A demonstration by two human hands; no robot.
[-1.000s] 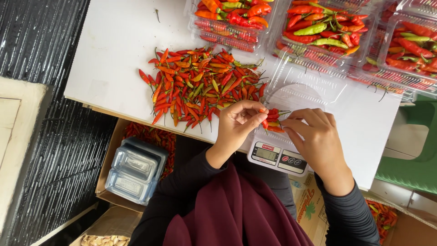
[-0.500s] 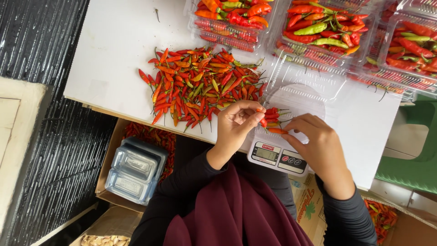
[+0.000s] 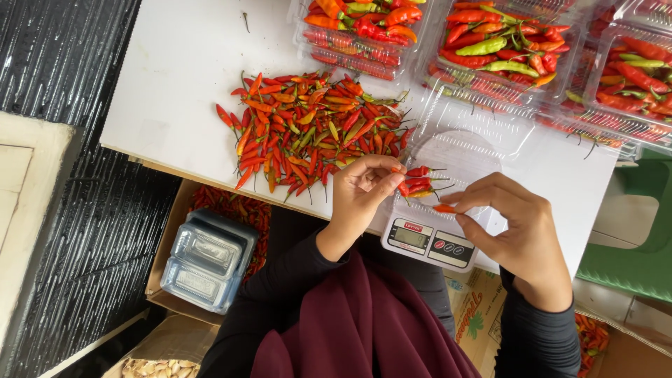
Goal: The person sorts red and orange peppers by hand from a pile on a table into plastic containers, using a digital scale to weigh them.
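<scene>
A pile of small red, orange and green chilies lies on the white table. My left hand holds a small bunch of red chilies by their ends over a clear plastic tray that sits on a white digital scale. My right hand pinches a single orange-red chili just above the scale's front.
Filled clear boxes of red and green chilies line the table's far side. Below the table edge a cardboard box holds stacked clear containers and more chilies. A green stool stands at the right.
My right hand has drawn away from the bunch toward the right, taking one chili with it. My left hand keeps the bunch over the tray.
</scene>
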